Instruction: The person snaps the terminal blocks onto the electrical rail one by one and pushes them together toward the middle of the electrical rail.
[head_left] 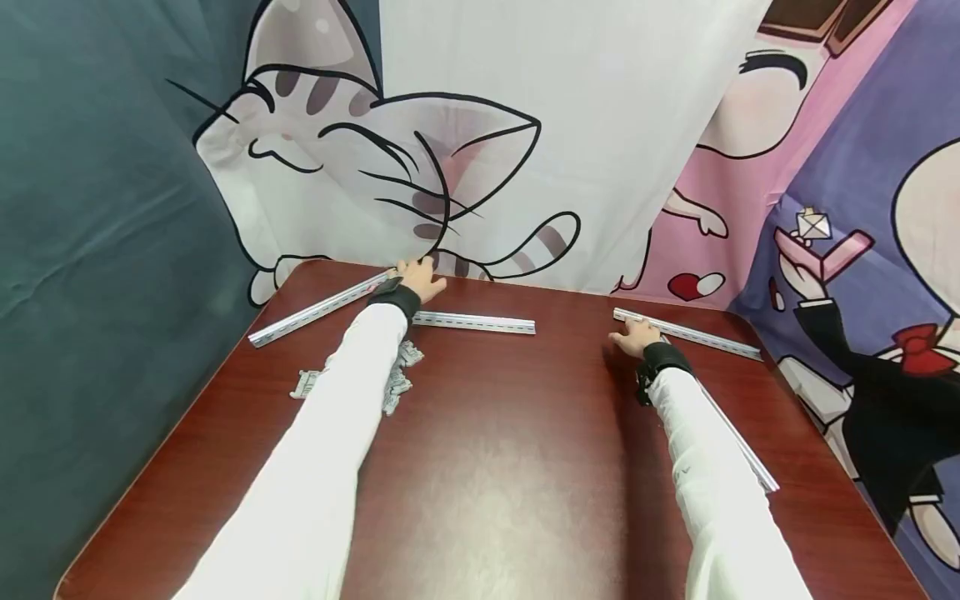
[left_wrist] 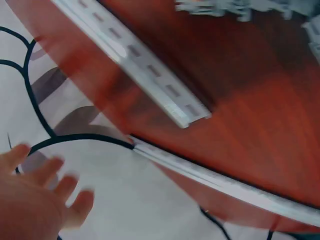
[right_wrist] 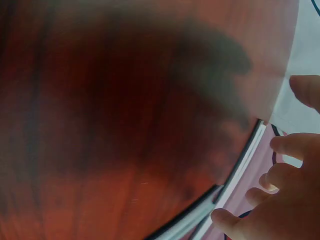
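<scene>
My left hand point(head_left: 422, 278) hovers near the far table edge, by the upper end of a slotted metal rail point(head_left: 322, 309) that slants at the left. A second slotted rail point(head_left: 480, 322) lies just to the right of that wrist. In the left wrist view the fingers are spread and hold nothing. On the right, my right hand point(head_left: 639, 337) is over two more rails: a back rail point(head_left: 705, 335) along the far right and a front rail point(head_left: 750, 458) partly hidden under the forearm. Its fingers point(right_wrist: 287, 145) are loosely bent and grip nothing in the right wrist view.
Small grey ribbed plastic pieces point(head_left: 397, 379) lie in a cluster, partly covered by the left forearm. The reddish-brown tabletop point(head_left: 495, 467) is glossy. Printed cloth point(head_left: 600, 125) hangs behind the far edge and along both sides.
</scene>
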